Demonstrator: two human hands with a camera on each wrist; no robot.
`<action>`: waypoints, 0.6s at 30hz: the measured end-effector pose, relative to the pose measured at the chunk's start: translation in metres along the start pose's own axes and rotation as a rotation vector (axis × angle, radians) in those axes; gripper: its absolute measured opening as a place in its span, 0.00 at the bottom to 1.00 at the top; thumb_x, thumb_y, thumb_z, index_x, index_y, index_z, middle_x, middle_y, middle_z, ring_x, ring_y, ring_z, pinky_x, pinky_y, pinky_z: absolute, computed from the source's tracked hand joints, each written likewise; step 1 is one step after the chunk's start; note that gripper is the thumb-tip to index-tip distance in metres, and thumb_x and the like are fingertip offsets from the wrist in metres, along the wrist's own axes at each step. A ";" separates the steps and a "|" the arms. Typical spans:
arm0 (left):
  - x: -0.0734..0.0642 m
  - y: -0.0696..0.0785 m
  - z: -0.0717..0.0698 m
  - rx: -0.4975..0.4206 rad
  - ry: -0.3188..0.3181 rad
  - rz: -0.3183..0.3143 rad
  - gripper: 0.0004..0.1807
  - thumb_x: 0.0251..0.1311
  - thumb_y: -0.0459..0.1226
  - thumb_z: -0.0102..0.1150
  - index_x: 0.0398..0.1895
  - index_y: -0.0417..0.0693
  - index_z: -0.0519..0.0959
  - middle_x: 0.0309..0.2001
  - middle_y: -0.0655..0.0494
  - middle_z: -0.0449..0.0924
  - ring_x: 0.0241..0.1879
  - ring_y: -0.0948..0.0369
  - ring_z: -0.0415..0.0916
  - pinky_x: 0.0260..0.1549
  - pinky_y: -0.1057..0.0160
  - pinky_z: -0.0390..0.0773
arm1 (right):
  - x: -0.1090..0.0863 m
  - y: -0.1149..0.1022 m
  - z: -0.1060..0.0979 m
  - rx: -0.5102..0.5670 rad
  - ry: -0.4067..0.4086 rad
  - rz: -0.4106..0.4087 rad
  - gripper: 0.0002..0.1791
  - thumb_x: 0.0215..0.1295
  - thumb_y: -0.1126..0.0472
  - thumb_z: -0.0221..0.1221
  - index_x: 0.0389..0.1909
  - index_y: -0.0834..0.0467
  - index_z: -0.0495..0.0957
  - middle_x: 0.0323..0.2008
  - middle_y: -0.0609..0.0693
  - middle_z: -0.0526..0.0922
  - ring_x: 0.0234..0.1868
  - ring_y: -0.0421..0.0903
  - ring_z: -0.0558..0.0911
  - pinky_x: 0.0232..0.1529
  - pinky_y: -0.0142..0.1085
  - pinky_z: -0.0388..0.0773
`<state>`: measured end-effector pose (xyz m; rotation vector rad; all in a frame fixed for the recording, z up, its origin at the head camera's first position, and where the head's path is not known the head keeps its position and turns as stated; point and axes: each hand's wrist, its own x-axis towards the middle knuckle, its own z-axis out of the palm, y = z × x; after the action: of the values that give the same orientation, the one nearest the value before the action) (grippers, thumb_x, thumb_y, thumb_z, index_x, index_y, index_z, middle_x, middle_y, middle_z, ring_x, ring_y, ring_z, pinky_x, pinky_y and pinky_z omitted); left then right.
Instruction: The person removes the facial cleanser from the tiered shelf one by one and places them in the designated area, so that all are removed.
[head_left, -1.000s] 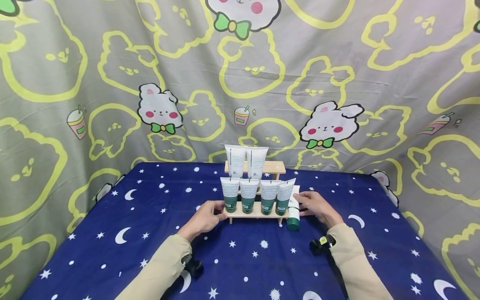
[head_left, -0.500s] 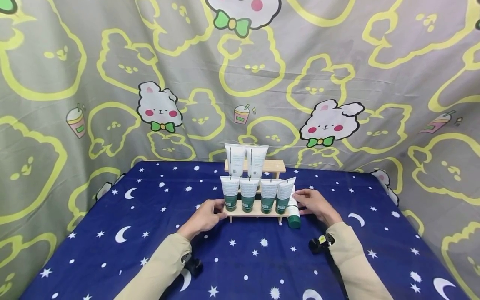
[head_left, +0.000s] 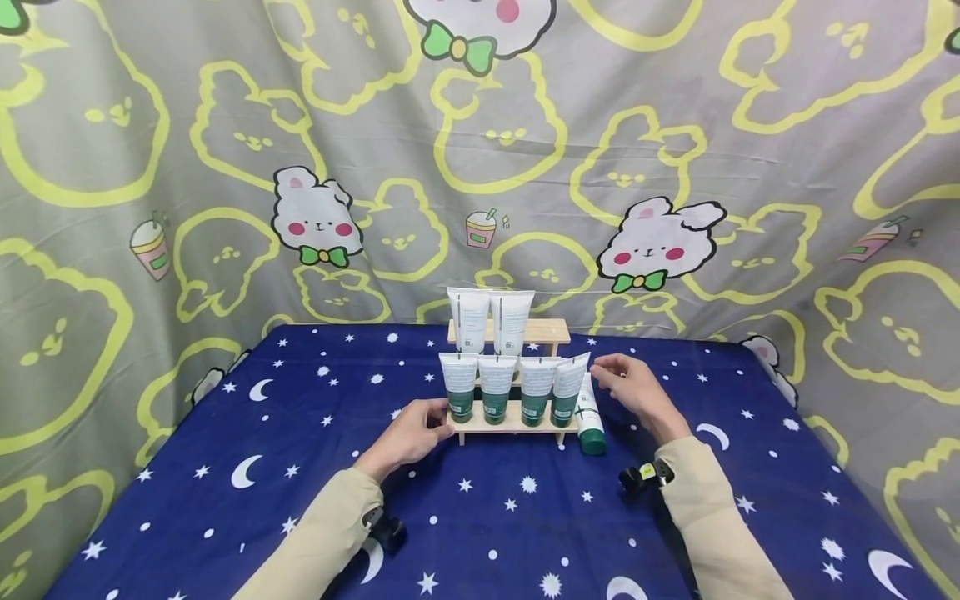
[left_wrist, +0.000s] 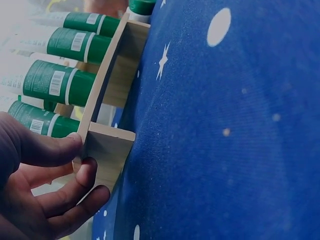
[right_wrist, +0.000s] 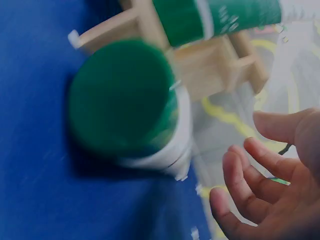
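A stepped wooden display stand (head_left: 550, 331) holds squeeze tubes. My left hand (head_left: 408, 433) grips the left end of its lowest shelf, thumb on the shelf's edge and fingers below, as the left wrist view shows. Several green-and-white tubes (left_wrist: 55, 82) stand cap-down on that shelf; the rightmost (head_left: 567, 392) tilts right. Behind them rise two white tubes (head_left: 512, 323), their lower ends hidden. Another white tube with a green cap (head_left: 591, 427) leans at the stand's right end, cap toward me. My right hand (head_left: 636, 392), fingers loosely bent and holding nothing, hovers beside it.
A dark blue cloth (head_left: 487, 508) with white stars and moons covers the table. Behind the table hangs a grey curtain (head_left: 390, 125) with cartoon prints. A small black camera (head_left: 637, 479) juts out at the right wrist.
My right hand has let go of the white tube at the stand's right end and risen slightly away. That tube now leans more, its cap a little further right. My left hand keeps its grip.
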<state>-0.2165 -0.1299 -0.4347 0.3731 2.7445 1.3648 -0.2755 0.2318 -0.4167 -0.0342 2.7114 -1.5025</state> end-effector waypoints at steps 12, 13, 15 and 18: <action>0.000 0.000 -0.001 0.005 0.014 -0.010 0.24 0.60 0.26 0.64 0.61 0.31 0.78 0.30 0.56 0.81 0.33 0.62 0.75 0.42 0.60 0.73 | -0.021 -0.051 -0.011 0.035 0.098 -0.167 0.26 0.79 0.49 0.52 0.66 0.64 0.74 0.57 0.64 0.81 0.57 0.61 0.81 0.57 0.45 0.76; 0.001 0.000 0.000 0.005 0.018 -0.012 0.24 0.60 0.26 0.64 0.61 0.31 0.78 0.30 0.56 0.81 0.33 0.61 0.75 0.42 0.60 0.73 | -0.022 -0.055 -0.012 0.042 0.100 -0.177 0.27 0.79 0.48 0.52 0.66 0.64 0.74 0.57 0.64 0.81 0.56 0.60 0.81 0.58 0.46 0.76; 0.000 0.000 -0.001 0.003 0.018 -0.008 0.24 0.60 0.26 0.64 0.62 0.30 0.77 0.30 0.55 0.81 0.33 0.61 0.75 0.42 0.61 0.73 | -0.023 -0.062 -0.013 0.053 0.094 -0.191 0.27 0.79 0.47 0.52 0.66 0.64 0.73 0.58 0.64 0.81 0.58 0.59 0.81 0.60 0.49 0.75; -0.001 0.000 0.000 -0.007 0.014 -0.012 0.25 0.60 0.26 0.64 0.62 0.29 0.77 0.31 0.54 0.81 0.33 0.61 0.75 0.41 0.61 0.74 | -0.023 -0.072 -0.014 0.077 0.070 -0.209 0.28 0.78 0.46 0.53 0.67 0.63 0.73 0.60 0.64 0.80 0.60 0.60 0.80 0.64 0.53 0.72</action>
<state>-0.2155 -0.1301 -0.4346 0.3468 2.7479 1.3790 -0.2535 0.2067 -0.3477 -0.2765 2.7755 -1.6908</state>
